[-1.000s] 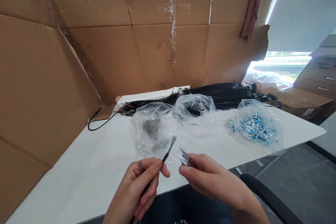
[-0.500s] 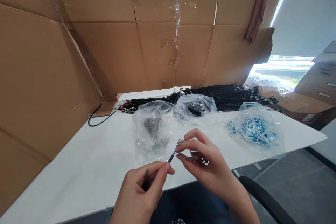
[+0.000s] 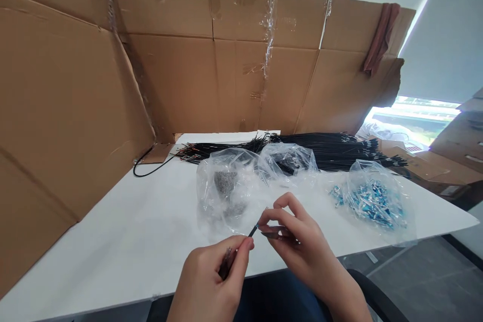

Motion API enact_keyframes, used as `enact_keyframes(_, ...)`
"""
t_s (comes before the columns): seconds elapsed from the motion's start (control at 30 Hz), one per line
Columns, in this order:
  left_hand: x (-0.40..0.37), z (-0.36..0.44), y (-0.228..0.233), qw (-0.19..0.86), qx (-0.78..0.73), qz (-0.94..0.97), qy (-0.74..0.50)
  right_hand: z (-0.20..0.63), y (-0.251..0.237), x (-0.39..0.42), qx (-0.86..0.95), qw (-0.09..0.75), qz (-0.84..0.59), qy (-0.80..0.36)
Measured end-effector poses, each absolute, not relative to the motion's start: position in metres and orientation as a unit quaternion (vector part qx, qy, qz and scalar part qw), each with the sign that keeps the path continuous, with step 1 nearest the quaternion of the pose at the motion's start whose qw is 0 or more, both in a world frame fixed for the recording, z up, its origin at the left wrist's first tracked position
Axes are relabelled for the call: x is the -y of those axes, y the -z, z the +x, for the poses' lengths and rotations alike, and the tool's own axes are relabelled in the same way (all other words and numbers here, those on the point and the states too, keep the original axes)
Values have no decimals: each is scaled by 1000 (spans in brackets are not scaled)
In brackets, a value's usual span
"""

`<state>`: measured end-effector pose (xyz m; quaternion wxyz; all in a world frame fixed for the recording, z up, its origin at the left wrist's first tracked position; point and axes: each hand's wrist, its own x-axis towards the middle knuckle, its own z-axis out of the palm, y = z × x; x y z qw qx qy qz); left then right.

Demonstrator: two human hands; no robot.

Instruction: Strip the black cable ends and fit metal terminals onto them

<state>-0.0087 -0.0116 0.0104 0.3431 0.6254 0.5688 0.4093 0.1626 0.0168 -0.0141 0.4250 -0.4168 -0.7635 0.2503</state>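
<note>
Your left hand (image 3: 211, 282) is curled closed low in the view, thumb and forefinger pinching a thin black cable (image 3: 252, 232) just short of its stripped end, while a second cable end pokes up from inside the fist; the held cable slants up and to the right, hanging above the near edge of the white table (image 3: 124, 241) without touching it; your right hand (image 3: 298, 246) meets it from the other side, thumb and forefinger closed on the small coloured wires (image 3: 264, 211) that fan out of the cable's tip, the other fingers loosely bent; a small silvery piece (image 3: 272, 234) sits tucked under those fingers against the palm, too blurred to tell what it is; just beyond your hands lies a clear plastic bag (image 3: 226, 186) with grey clumps inside, and touching its right side a second clear bag (image 3: 289, 158) holding dark coiled pieces; further right, apart from those two, a third clear bag (image 3: 373, 198) is full of small blue parts, a few spilled at its left mouth; behind all three bags a long bundle of black cables (image 3: 332, 146) lies across the back of the table, its ends fanning out to the left; a single black cord (image 3: 145, 168) loops at the table's far left corner; taped cardboard walls (image 3: 181, 75) stand around the left and back, with a brown cloth (image 3: 381, 35) draped over the top right edge.
</note>
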Motion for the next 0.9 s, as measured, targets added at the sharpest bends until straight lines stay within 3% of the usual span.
enact_keyframes(0.27,9,-17,4,148,-540,781,-276,172,-5,-23,813,325,-413,-250)
enact_keyframes(0.53,5,-14,30,-76,-448,835,-310,175,-22,-36,833,246,-433,-242)
enact_keyframes(0.73,4,-6,34,-139,-434,828,-327,179,-25,-51,834,174,-444,-279)
enact_keyframes(0.9,4,-3,34,-149,-437,822,-334,180,-32,-50,844,152,-453,-243)
